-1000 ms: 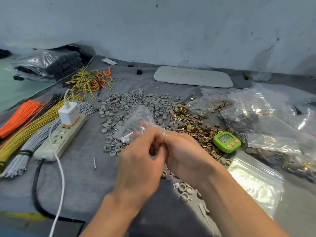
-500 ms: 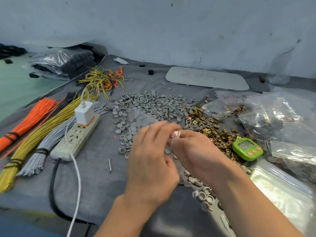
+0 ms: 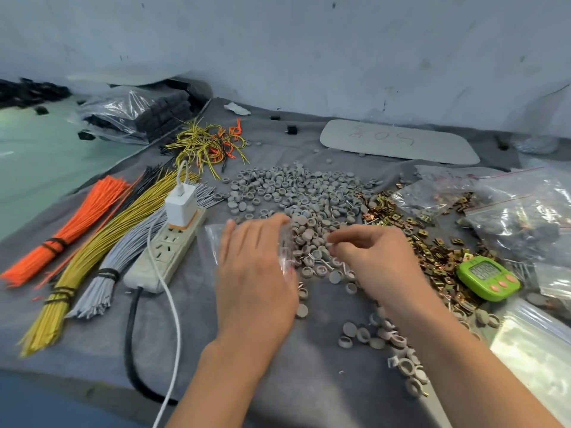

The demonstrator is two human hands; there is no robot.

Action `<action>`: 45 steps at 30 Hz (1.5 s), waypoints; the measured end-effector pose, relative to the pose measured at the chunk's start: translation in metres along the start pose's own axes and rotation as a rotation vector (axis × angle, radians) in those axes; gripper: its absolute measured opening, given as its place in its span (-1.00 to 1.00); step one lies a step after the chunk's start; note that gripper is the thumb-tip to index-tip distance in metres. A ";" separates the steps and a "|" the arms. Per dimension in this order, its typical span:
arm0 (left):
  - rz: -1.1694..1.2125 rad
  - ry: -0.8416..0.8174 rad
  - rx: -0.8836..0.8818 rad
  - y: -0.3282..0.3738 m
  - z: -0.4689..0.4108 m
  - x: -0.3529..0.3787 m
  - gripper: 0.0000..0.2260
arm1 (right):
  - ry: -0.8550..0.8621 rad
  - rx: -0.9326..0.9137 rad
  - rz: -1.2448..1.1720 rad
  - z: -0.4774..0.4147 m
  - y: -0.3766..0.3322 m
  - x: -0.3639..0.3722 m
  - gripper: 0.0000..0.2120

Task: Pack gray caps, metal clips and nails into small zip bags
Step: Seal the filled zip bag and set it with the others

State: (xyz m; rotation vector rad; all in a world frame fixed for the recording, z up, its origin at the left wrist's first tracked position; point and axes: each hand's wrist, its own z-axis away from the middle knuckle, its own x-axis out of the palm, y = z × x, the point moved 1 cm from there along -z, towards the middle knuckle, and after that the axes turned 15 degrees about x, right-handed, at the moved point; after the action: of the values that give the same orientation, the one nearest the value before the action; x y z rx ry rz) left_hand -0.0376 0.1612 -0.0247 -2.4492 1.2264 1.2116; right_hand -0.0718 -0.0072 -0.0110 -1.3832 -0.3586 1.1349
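Observation:
My left hand holds a small clear zip bag low over the grey cloth, at the left edge of the gray caps. The bag's film shows by the thumb and left of the fingers. My right hand is down in the near part of the pile of gray caps, fingers curled and fingertips pinched on caps. Brass-coloured metal clips lie in a heap right of the caps. Thin nails lie mixed among the caps near my right fingertips, too small to tell apart well.
A green timer sits right of the clips. Filled zip bags pile at the right, flat empty ones nearer. A power strip with charger and cables lies left, beside bundled wires. Loose caps scatter under my right forearm.
My hands were together at the bag's mouth; they have parted. The left has lowered the bag toward the cloth, and the right has reached into the gray caps.

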 end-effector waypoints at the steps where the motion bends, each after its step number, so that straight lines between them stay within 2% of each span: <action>1: 0.018 0.001 -0.038 -0.005 0.000 0.000 -0.39 | 0.085 -0.042 0.161 -0.002 0.001 -0.001 -0.80; 2: 0.051 0.000 -0.074 -0.009 0.000 0.000 -0.38 | 0.104 -0.075 0.303 -0.004 0.002 0.001 -0.77; 5: 0.140 -0.037 -0.145 -0.017 0.002 0.003 -0.34 | -0.008 -0.088 0.656 -0.003 0.003 0.014 -0.65; 8: 0.149 -0.128 -0.118 -0.020 0.005 0.005 -0.21 | -0.056 -0.104 0.918 -0.003 -0.001 0.025 -0.58; 13: 0.265 -0.418 -0.044 -0.024 0.005 0.000 0.19 | 0.008 -0.125 0.897 -0.002 0.004 0.025 -0.76; 16: 0.195 -0.510 0.060 -0.029 0.006 -0.006 0.22 | 0.014 -0.148 0.866 0.003 0.004 0.022 -0.85; 21: -0.049 -0.586 0.150 -0.037 0.006 -0.009 0.17 | 0.016 -0.167 0.904 0.012 0.002 0.018 -0.78; 27: -0.139 -0.522 0.177 -0.033 -0.005 -0.002 0.01 | 0.022 -0.092 0.810 0.015 -0.003 0.006 -0.69; 34: -0.073 -0.540 0.124 -0.019 -0.016 0.008 -0.02 | 0.026 -0.124 0.559 0.024 0.002 0.002 -0.87; 38: -0.015 -0.563 0.103 -0.012 -0.017 0.008 0.06 | 0.019 -0.135 0.397 0.024 0.004 -0.001 -0.92; 42: 0.217 -0.461 0.012 -0.006 -0.018 0.000 0.03 | -0.149 -0.058 0.126 0.026 0.006 -0.001 -0.93; 45: 0.407 -0.387 -0.041 0.007 -0.020 -0.004 0.02 | -0.223 -0.053 -0.022 0.031 0.003 0.002 -0.86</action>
State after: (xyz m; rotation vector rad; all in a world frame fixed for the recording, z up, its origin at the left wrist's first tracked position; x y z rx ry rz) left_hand -0.0322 0.1496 -0.0073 -1.9052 1.6255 1.7229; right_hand -0.0962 0.0118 -0.0074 -1.2982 -0.5659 1.2726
